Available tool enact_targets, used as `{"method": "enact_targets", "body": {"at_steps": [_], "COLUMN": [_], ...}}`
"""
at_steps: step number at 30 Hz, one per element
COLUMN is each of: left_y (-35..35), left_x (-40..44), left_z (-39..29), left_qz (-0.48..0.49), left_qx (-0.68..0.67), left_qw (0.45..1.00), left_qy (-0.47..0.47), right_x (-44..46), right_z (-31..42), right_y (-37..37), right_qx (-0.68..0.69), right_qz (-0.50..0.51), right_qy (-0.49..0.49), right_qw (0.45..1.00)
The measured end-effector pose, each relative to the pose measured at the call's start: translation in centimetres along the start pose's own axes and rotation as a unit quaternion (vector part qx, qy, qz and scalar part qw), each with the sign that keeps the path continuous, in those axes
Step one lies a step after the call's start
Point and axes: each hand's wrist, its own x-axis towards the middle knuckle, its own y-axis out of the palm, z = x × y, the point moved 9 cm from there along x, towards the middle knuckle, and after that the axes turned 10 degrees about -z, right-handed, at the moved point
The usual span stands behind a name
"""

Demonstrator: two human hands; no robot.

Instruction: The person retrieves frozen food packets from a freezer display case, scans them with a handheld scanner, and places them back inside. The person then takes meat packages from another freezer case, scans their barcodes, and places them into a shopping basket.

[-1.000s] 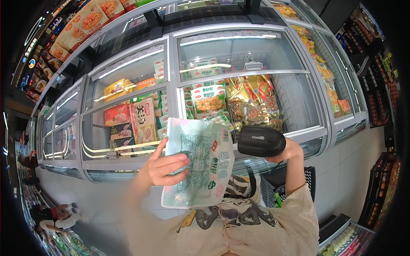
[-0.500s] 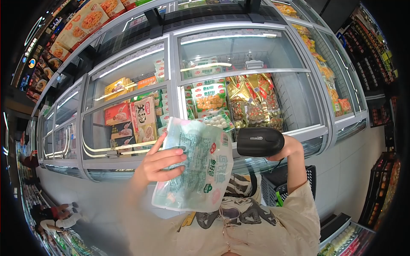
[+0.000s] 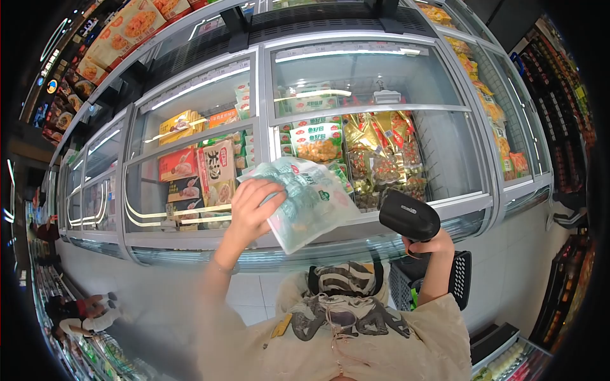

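Here's the left hand [image 3: 255, 206], gripping the pale green plastic bag [image 3: 311, 206] by its left side, mid-frame, fingers curled over the front, thumb seemingly tucked behind, though it's hard to be sure. Over to centre right, the right hand [image 3: 433, 244] is wrapped around a black handheld device [image 3: 410, 216]. The bag hangs tilted in front of the freezer [image 3: 457, 204]. It looks light and floppy, lumpy inside, probably slick if it's cold; a broad pinch on the flatter edge should suit it better than fingertips alone.
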Motion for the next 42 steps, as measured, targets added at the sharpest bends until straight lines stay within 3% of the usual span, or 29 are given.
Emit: {"method": "enact_targets", "body": {"at_steps": [3, 7, 10, 14, 17, 18, 21, 22, 25, 31, 32, 35, 40, 42], "left_y": [6.3, 17.4, 25.6, 32.9, 33.6, 34.5, 37.6, 37.6, 38.8, 37.2, 37.3, 34.9, 34.0, 35.2], "left_x": [1.3, 0.3, -3.3, -7.0, -5.5, -6.5, -10.1, -10.5, -13.4, -12.1, -12.3, -11.4, -12.9, -14.8], "left_z": [2.5, 5.4, 9.9, 13.7, 14.6, 16.0, 18.7, 18.8, 19.8, 20.6, 20.8, 20.1, 18.3, 17.5], "left_qz": [0.06, 0.14, 0.279, 0.419, 0.362, 0.335, 0.378, 0.342, 0.389, 0.247, 0.285, 0.128, 0.196, 0.298], "left_qx": [-0.054, -0.019, -0.04, 0.009, 0.114, 0.133, 0.184, 0.177, 0.179, 0.197, 0.196, 0.233, 0.194, 0.109], "left_qw": [0.994, 0.986, 0.925, 0.867, 0.905, 0.91, 0.883, 0.9, 0.872, 0.92, 0.908, 0.944, 0.928, 0.898], "left_qy": [-0.077, -0.093, -0.254, -0.269, -0.19, -0.205, -0.209, -0.204, -0.238, -0.231, -0.237, -0.194, -0.251, -0.305], "right_x": [0.0, 0.1, 0.3, 0.5, 0.6, 1.0, 1.5, 1.5, 2.4, 3.2, 3.3, 3.5, 1.7, 0.2], "right_z": [-0.4, -0.4, -0.4, -1.3, -2.4, -2.3, -2.6, -3.0, -2.6, -3.3, -3.2, -3.1, -4.2, -5.1], "right_y": [-0.2, -0.7, -1.6, -3.2, -4.8, -5.0, -5.8, -6.0, -6.3, -6.2, -6.0, -5.7, -7.4, -8.6], "right_qx": [0.015, 0.06, 0.081, 0.129, 0.143, 0.145, 0.138, 0.155, 0.153, 0.101, 0.109, 0.126, 0.167, 0.222], "right_qz": [-0.007, -0.03, -0.028, -0.067, -0.12, -0.117, -0.137, -0.159, -0.182, -0.155, -0.153, -0.152, -0.239, -0.287], "right_qy": [0.01, 0.001, -0.031, 0.017, 0.038, 0.029, 0.047, 0.071, 0.079, 0.094, 0.092, 0.086, 0.047, 0.023], "right_qw": [1.0, 0.998, 0.996, 0.989, 0.982, 0.982, 0.98, 0.972, 0.968, 0.978, 0.978, 0.977, 0.955, 0.932]}}
